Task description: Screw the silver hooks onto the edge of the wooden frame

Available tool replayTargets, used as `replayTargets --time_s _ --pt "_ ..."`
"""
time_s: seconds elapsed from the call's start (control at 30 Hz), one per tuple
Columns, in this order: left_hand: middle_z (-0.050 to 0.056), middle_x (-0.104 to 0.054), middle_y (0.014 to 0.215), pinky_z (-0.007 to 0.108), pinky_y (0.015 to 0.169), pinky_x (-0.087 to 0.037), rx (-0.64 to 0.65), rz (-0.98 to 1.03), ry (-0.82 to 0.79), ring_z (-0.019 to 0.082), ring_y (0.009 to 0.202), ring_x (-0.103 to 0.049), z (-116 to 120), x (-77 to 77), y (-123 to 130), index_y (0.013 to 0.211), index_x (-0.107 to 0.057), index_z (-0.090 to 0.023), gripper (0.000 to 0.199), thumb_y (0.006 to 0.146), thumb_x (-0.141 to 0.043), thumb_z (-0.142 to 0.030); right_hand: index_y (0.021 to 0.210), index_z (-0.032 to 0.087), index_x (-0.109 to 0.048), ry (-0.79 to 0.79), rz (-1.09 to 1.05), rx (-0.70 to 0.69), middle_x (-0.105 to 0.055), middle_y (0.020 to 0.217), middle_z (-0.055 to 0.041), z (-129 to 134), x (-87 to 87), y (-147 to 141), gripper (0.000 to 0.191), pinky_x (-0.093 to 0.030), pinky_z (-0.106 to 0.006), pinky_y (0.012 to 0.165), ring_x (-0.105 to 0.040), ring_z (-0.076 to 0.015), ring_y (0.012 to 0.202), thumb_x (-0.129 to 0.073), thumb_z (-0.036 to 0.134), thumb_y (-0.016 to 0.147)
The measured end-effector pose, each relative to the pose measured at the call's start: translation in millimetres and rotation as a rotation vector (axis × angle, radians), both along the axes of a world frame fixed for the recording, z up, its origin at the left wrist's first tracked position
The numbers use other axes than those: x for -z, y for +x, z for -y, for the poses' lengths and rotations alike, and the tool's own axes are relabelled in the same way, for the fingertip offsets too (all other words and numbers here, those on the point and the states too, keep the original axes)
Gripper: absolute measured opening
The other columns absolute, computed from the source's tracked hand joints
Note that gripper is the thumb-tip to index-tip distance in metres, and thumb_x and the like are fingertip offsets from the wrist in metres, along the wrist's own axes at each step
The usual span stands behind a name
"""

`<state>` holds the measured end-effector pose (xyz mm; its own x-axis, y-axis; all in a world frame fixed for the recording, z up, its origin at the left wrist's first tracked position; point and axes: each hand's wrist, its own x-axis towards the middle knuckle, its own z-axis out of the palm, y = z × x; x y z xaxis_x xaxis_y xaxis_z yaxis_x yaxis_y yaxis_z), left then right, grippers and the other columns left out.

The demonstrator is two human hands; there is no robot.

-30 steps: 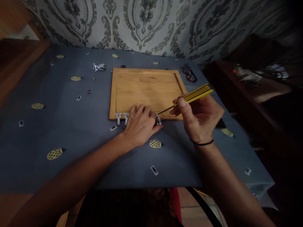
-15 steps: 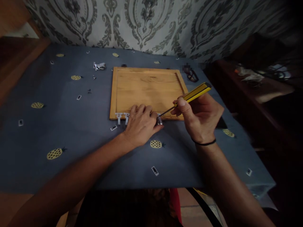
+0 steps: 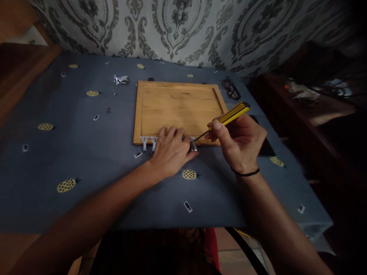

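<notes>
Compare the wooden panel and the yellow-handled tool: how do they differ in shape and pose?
The wooden panel is broad; the yellow-handled tool is slender. The wooden panel lies flat on the blue cloth; the yellow-handled tool slants in the right grip. Both show yellowish colour.

light was dim. a patterned grey wall (image 3: 195, 38) stood behind a blue-clothed table (image 3: 94, 152), with wood furniture (image 3: 49, 59) at left, perhaps a bench (image 3: 282, 101) at right, and tiled floor (image 3: 233, 258) below.
</notes>
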<state>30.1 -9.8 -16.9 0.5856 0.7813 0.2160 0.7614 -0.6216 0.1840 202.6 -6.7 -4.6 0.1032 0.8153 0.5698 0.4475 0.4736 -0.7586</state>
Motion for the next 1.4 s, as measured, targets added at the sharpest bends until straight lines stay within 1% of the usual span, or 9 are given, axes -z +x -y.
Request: replayTargets --time_s 0.3,0.5,0.6,0.7,0.83,1.03,1.13,1.27,1.4 --pt "0.012 -0.065 0.112 0.044 0.098 -0.039 -0.006 0.005 0.016 0.029 0.111 -0.055 0 2.1 1 0.109 -0.069 -0.013 0.038 0.096 -0.060 -0.048 0.079 0.025 -0.067 -0.017 0.000 -0.001 -0.067 0.066 0.0006 -1 -0.7 0 0.029 -0.052 -0.029 0.046 -0.065 -0.0158 0.051 -0.075 0.052 0.083" --pt "0.012 -0.065 0.112 0.045 0.098 -0.040 -0.005 0.001 0.012 0.030 0.112 -0.056 0 1.6 0 0.109 -0.069 -0.013 0.038 0.095 -0.060 -0.048 0.075 0.025 -0.067 -0.098 -0.037 -0.040 -0.068 0.065 0.0023 0 -3.9 0 0.028 -0.052 -0.028 0.047 -0.066 -0.0157 0.052 -0.081 0.049 0.078" --pt "0.013 -0.065 0.112 0.045 0.098 -0.041 -0.001 0.002 0.014 0.030 0.112 -0.056 0 1.5 0 0.110 -0.069 -0.013 0.039 0.096 -0.060 -0.049 0.084 0.026 -0.070 -0.166 -0.125 -0.103 -0.072 0.073 0.0031 1 -7.4 1 0.026 -0.056 -0.028 0.050 -0.066 -0.0141 0.052 -0.084 0.047 0.076" --pt "0.012 -0.065 0.112 0.045 0.098 -0.041 -0.001 0.005 0.020 0.030 0.112 -0.056 0 1.4 0 0.111 -0.069 -0.014 0.039 0.095 -0.060 -0.049 0.097 0.028 -0.073 -0.228 -0.159 -0.169 -0.075 0.082 0.0021 2 -11.1 4 0.027 -0.060 -0.028 0.057 -0.068 -0.0130 0.056 -0.082 0.046 0.078" --pt "0.012 -0.065 0.113 0.045 0.099 -0.040 -0.005 -0.001 0.000 0.030 0.113 -0.056 0 1.0 0 0.111 -0.069 -0.014 0.039 0.096 -0.060 -0.049 0.098 0.027 -0.077 -0.278 -0.136 -0.214 -0.077 0.088 -0.0005 3 -13.1 9 0.028 -0.062 -0.029 0.063 -0.071 -0.0137 0.062 -0.079 0.049 0.081" --pt "0.012 -0.065 0.113 0.045 0.098 -0.040 0.007 -0.006 0.007 0.031 0.113 -0.056 -1 0.8 -1 0.111 -0.069 -0.013 0.038 0.096 -0.060 -0.047 0.077 0.026 -0.075 -0.163 -0.076 -0.121 -0.068 0.065 0.0037 -1 -8.8 6 0.026 -0.055 -0.027 0.047 -0.061 -0.0121 0.048 -0.087 0.048 0.070" --pt "0.013 -0.065 0.114 0.045 0.099 -0.040 0.004 -0.015 -0.002 0.031 0.114 -0.056 -1 0.1 -1 0.112 -0.069 -0.013 0.039 0.097 -0.059 -0.047 0.069 0.026 -0.069 -0.098 -0.011 -0.032 -0.065 0.064 0.0042 -1 -5.7 2 0.030 -0.050 -0.027 0.043 -0.057 -0.0121 0.046 -0.089 0.048 0.065" --pt "0.013 -0.064 0.114 0.044 0.099 -0.039 -0.002 -0.024 -0.003 0.031 0.115 -0.055 0 -0.7 0 0.112 -0.068 -0.013 0.040 0.097 -0.058 -0.048 0.070 0.026 -0.067 -0.056 0.031 0.030 -0.064 0.063 0.0034 2 -4.2 -2 0.031 -0.049 -0.028 0.044 -0.058 -0.0136 0.048 -0.087 0.050 0.068" --pt "0.013 -0.064 0.113 0.044 0.098 -0.039 0.004 -0.022 0.003 0.030 0.113 -0.055 0 0.1 0 0.111 -0.069 -0.012 0.039 0.097 -0.058 -0.047 0.072 0.026 -0.068 0.069 -0.063 0.070 -0.064 0.059 0.0033 4 -8.5 -6 0.026 -0.048 -0.029 0.043 -0.060 -0.0147 0.045 -0.081 0.048 0.077"
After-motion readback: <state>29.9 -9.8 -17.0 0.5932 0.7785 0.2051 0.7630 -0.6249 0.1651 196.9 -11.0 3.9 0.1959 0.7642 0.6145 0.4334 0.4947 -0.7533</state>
